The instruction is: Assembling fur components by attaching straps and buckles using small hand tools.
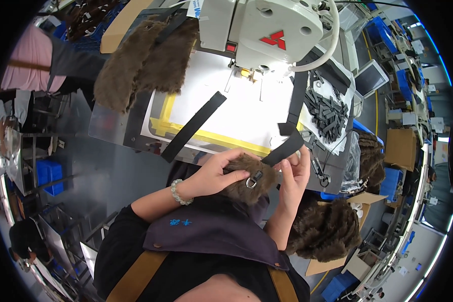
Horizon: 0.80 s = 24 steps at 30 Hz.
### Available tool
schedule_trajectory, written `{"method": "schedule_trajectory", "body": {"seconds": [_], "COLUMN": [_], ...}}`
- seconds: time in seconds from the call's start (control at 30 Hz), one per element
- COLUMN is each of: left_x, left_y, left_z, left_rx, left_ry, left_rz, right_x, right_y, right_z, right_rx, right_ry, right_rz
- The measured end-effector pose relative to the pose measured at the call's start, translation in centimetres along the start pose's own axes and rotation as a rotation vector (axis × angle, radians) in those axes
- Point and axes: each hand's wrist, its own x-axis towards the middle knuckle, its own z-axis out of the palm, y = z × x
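My left hand (214,173) is closed on a piece of brown faux fur (241,194) in front of my apron, its thumb lying across the fur. On the fur sits a metal D-ring (251,183) with a short black tab. A black webbing strap (284,152) slants up and right from the fur's upper edge. My right hand (294,178) pinches that strap with thumb and fingers; the exact grip is partly hidden. Beyond my hands, another black strap (194,126) lies diagonally over the white work surface (221,113).
A white sewing machine (267,35) stands over the work surface, its needle area lit. Brown fur pieces (151,63) lie at its left. Short black webbing pieces (327,113) are heaped at the right. More brown fur (324,229) fills a box beside my right arm.
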Motion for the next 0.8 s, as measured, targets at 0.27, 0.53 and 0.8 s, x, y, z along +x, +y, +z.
{"method": "schedule_trajectory", "body": {"seconds": [0.27,0.53,0.8], "left_x": [0.1,0.7,0.2], "left_y": [-0.4,0.8,2.7], "left_z": [-0.7,-0.9,-0.3], "left_rx": [-0.011,0.081,0.193], "left_ry": [0.002,0.026,0.129], "left_rz": [-0.006,0.057,0.205], "right_x": [-0.3,-0.1,-0.6], "right_y": [0.3,0.5,0.3], "right_z": [0.1,0.5,1.1], "right_rx": [0.098,0.238,0.411], "right_ry": [-0.091,-0.135,-0.201], "right_rz": [0.082,0.251,0.248]}}
